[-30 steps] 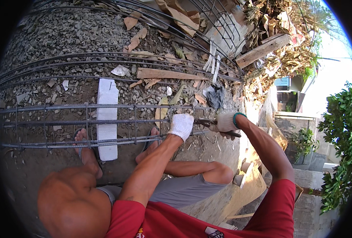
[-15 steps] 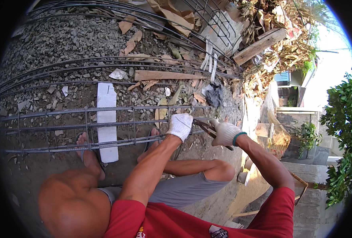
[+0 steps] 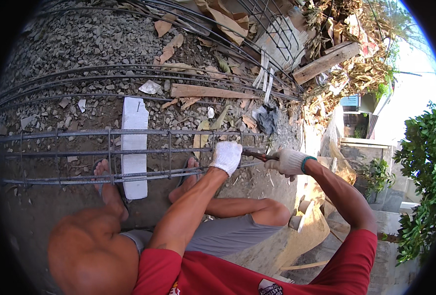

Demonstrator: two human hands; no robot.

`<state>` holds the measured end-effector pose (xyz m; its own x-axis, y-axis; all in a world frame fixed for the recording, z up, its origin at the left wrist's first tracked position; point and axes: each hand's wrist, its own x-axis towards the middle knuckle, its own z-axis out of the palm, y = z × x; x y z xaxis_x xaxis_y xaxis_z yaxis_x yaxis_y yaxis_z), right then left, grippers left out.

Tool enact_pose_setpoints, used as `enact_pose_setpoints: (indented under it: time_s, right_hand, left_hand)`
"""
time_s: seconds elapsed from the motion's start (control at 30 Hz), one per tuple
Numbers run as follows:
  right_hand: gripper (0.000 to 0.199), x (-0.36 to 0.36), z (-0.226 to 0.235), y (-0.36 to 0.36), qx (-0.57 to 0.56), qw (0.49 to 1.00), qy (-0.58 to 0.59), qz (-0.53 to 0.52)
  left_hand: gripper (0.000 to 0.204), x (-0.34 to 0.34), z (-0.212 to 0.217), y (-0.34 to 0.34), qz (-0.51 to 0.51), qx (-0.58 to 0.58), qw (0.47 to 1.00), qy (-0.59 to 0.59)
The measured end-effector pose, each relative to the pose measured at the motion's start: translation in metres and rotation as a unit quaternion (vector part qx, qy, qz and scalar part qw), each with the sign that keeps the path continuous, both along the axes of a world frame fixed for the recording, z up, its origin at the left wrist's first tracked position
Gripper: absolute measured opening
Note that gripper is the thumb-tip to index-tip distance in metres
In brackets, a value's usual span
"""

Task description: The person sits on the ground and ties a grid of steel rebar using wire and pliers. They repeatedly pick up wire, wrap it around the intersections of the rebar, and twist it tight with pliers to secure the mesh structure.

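Note:
A long rebar cage [image 3: 80, 155] of parallel steel bars joined by square stirrups lies across in front of me. My left hand [image 3: 226, 158], in a white knitted glove, is closed around the cage near its right end, at a stirrup. In my right hand [image 3: 289, 162], also gloved, I grip pincers [image 3: 258, 155] whose jaws point left to the bars beside my left hand. Whether the jaws hold tie wire is too small to tell. Under the cage a white block [image 3: 135, 147] lies crosswise between my feet.
Loose long bars [image 3: 129, 73] run over gravel [image 3: 90, 46] beyond the cage. A wood strip [image 3: 213, 92], a crumpled dark plastic piece [image 3: 266, 120] and a wooden plank [image 3: 326, 63] lie farther off. Dry leaves [image 3: 345, 88] are heaped at the far right.
My right hand has moved slightly right and turned, so the pincers now lie nearly level. Their handles look closer together. My left hand stays on the cage.

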<state>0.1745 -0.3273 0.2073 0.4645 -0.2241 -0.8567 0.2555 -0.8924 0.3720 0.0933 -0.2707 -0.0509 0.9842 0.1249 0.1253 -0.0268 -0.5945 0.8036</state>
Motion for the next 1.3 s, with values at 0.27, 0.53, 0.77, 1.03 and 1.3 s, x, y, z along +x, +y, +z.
enact_pose_setpoints:
  time_s: [0.27,0.53,0.77,1.03,1.3]
  right_hand:
    - [0.048,0.018,-0.001,0.019,0.027,0.998,0.033,-0.051]
    - [0.053,-0.004,0.006,0.003,0.037,0.965,-0.014,0.261]
    - [0.048,-0.019,0.001,0.0,0.033,0.834,-0.165,0.526]
    - [0.048,0.017,0.006,-0.033,0.047,0.985,-0.017,-0.165]
    - [0.063,-0.03,0.003,-0.004,0.038,0.85,-0.133,0.509]
  left_hand:
    - [0.018,-0.002,-0.001,0.004,-0.002,0.01,1.0,0.002]
    - [0.019,-0.002,0.007,0.008,-0.024,0.007,0.999,0.034]
    - [0.019,0.001,0.003,0.006,-0.012,-0.009,1.0,0.022]
    - [0.02,0.002,0.007,-0.002,-0.021,-0.015,0.999,0.019]
    - [0.018,0.0,0.01,0.018,0.03,0.001,0.999,-0.013]
